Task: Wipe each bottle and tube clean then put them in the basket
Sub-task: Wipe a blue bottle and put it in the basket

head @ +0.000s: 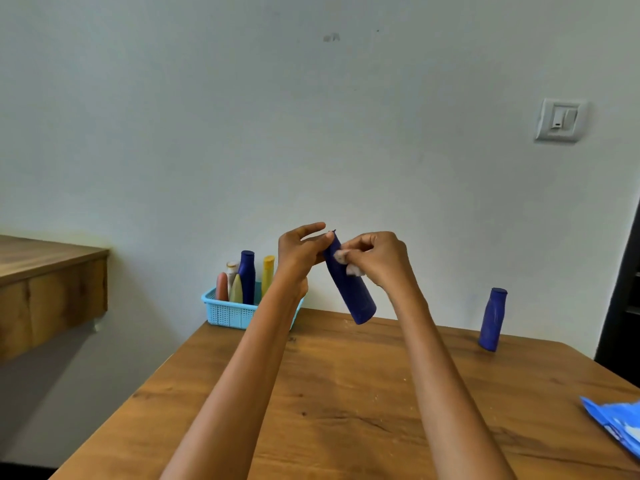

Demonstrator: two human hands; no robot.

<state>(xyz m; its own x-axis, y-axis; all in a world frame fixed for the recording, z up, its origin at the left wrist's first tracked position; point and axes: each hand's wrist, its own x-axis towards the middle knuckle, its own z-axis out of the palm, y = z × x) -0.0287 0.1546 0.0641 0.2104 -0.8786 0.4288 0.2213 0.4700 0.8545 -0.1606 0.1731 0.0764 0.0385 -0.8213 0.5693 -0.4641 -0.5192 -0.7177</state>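
Observation:
I hold a dark blue bottle [353, 292] tilted in the air above the far part of the wooden table [346, 393]. My left hand [299, 251] grips its upper end. My right hand [374, 258] presses a small white wipe [348, 263] against the bottle's upper side. A light blue plastic basket [228, 311] stands at the table's far left corner, with several bottles and tubes upright in it, among them a blue bottle [247, 277] and a yellow one [268, 273]. Another dark blue bottle [493, 319] stands alone at the far right.
A blue wipes packet [616, 424] lies at the table's right edge. A wooden shelf [48, 271] juts out from the wall on the left. A light switch [559, 120] is on the wall, and a dark doorway edge [623, 306] is at the far right.

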